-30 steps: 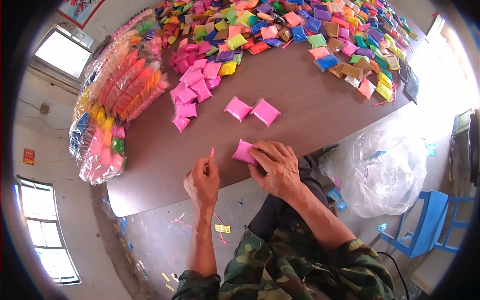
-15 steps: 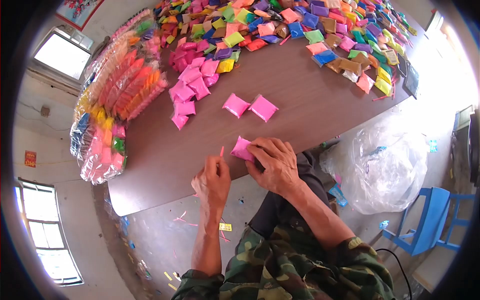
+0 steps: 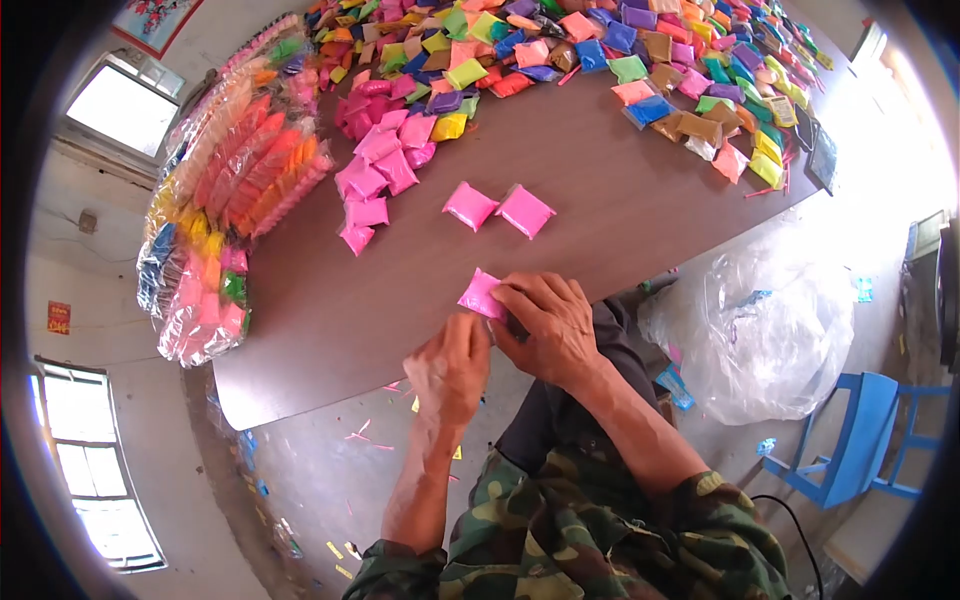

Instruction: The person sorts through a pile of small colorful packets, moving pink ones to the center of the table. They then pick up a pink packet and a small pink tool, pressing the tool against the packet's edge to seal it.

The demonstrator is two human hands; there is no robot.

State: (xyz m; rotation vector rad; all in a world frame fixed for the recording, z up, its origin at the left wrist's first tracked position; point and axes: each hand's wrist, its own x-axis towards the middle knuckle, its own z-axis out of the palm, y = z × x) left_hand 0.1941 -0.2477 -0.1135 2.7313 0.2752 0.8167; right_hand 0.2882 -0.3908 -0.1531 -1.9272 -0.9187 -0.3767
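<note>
A small pink packet [image 3: 480,293] with a shiny clear wrapper is held near the front edge of the table. My right hand [image 3: 545,325] pinches its right side between thumb and fingers. Close against the packet's lower edge is my left hand [image 3: 452,368], its fingers curled shut and slightly blurred. Whatever its fingertips hold is hidden. Beyond my hands, two more pink packets [image 3: 470,205] lie side by side on the brown table [image 3: 320,310]. A cluster of pink packets [image 3: 378,160] lies to their left.
Packets of many colours [image 3: 600,45] pile up along the far side. Clear bags of packets [image 3: 240,190] line the left edge. A large clear plastic bag [image 3: 760,330] and a blue chair [image 3: 850,440] stand at right. Scraps [image 3: 360,435] litter the floor.
My left hand has moved right and up to the packet's lower edge. The pink strip that stuck up from its fingers no longer shows there. My right hand keeps holding the packet.
</note>
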